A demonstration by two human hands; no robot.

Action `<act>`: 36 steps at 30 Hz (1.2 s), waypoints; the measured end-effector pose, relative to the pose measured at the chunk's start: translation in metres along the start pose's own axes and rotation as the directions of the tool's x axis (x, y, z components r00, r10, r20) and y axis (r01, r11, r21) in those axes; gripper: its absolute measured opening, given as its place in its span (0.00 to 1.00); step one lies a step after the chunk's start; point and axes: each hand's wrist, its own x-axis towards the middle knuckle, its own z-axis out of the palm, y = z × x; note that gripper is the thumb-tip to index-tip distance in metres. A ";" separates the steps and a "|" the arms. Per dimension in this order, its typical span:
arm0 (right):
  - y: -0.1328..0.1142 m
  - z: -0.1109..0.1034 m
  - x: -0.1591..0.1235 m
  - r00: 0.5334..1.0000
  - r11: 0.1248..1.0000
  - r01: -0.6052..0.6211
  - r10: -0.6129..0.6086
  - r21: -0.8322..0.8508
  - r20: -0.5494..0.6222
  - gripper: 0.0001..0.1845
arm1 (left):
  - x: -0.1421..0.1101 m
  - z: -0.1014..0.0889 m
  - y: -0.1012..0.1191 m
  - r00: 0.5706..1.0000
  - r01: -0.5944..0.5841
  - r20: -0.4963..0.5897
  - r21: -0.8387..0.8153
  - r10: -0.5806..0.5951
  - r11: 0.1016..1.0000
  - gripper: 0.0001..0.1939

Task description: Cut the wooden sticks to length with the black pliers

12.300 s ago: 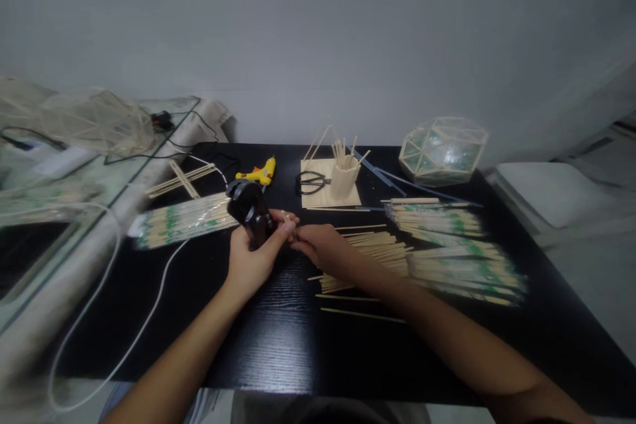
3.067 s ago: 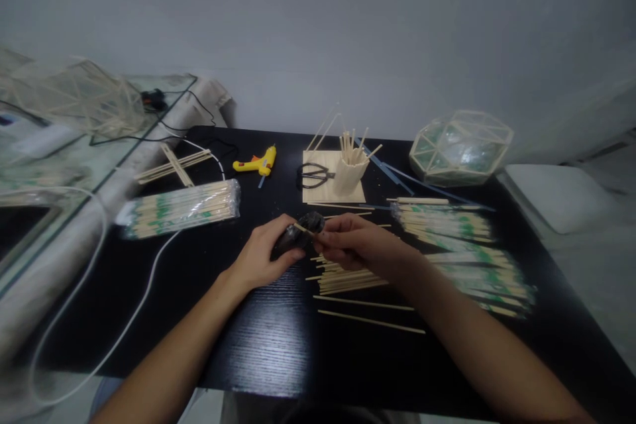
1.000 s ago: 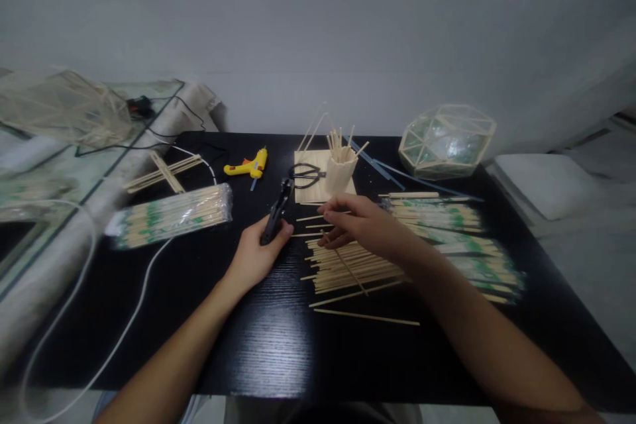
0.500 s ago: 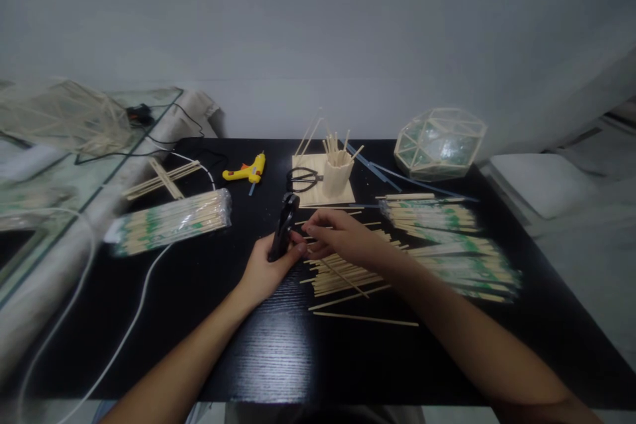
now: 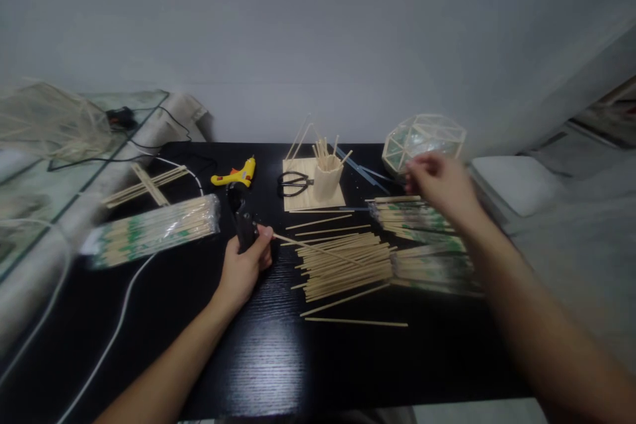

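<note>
My left hand (image 5: 242, 267) is closed round a black cutter (image 5: 242, 220) that stands upright on the black table (image 5: 278, 358). A thin bamboo stick (image 5: 318, 249) juts from the cutter to the right, over a loose pile of sticks (image 5: 342, 264). My right hand (image 5: 436, 183) is raised at the far right, blurred by motion, just in front of a faceted stick-and-film polyhedron (image 5: 422, 140) and above several wrapped chopstick packs (image 5: 417, 218). Its fingers look curled; whether they hold anything I cannot make out.
A yellow glue gun (image 5: 232, 175), black scissors (image 5: 293, 181) and a cup of sticks (image 5: 326, 173) on a wooden board stand at the back. A bagged bundle of chopsticks (image 5: 152, 228) and a white cable (image 5: 114, 338) lie left. A glass side table (image 5: 59, 165) carries a stick frame.
My right hand has left the cutter and swung up and right toward the polyhedron. My left hand keeps the cutter, now with a stick jutting from it.
</note>
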 end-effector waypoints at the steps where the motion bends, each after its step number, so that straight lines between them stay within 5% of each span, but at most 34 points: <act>1: 0.005 -0.012 0.010 0.996 0.998 -0.017 0.011 -0.068 -0.093 0.04 | 0.000 0.001 0.000 1.000 0.002 0.004 -0.015 -0.002 1.000 0.20; 4: 0.013 -0.036 0.028 0.966 0.987 -0.076 0.037 -0.143 -0.254 0.06 | 0.001 0.002 -0.001 1.000 -0.001 0.013 -0.014 0.001 1.000 0.21; 10: 0.020 -0.032 0.025 0.984 0.990 -0.027 0.001 -0.139 -0.180 0.06 | 0.002 0.002 -0.002 1.000 -0.027 -0.004 0.002 0.027 1.000 0.21; 12: 0.021 -0.018 0.012 0.993 0.992 0.018 -0.032 -0.125 -0.110 0.08 | 0.002 0.002 -0.001 0.999 -0.032 -0.013 0.012 0.032 0.999 0.22; 14: 0.018 0.000 -0.009 0.990 0.993 0.097 -0.089 -0.066 0.111 0.09 | 0.002 0.003 0.000 0.999 -0.032 -0.020 0.018 0.032 0.999 0.22; 17: 0.008 0.033 -0.048 0.788 0.958 0.288 -0.237 0.000 0.568 0.11 | 0.002 0.003 0.001 0.999 -0.034 -0.037 0.023 0.035 0.999 0.23; 20: -0.003 0.064 -0.080 0.619 0.909 0.407 -0.345 0.087 0.705 0.10 | 0.003 0.002 0.000 0.997 -0.044 -0.068 0.043 0.047 0.998 0.22; 22: -0.008 0.082 -0.090 0.554 0.896 0.421 -0.376 0.140 0.743 0.08 | 0.004 0.000 0.000 0.994 -0.053 -0.094 0.065 0.059 0.996 0.21; 27: -0.006 0.105 -0.084 0.590 0.876 0.470 -0.400 0.104 0.701 0.06 | 0.006 -0.002 0.001 0.991 -0.039 -0.126 0.097 0.051 0.995 0.19; 36: 0.031 0.111 -0.054 0.671 0.736 0.641 -0.397 -0.220 0.626 0.08 | 0.006 0.002 0.007 0.997 0.030 -0.071 0.033 -0.028 0.999 0.17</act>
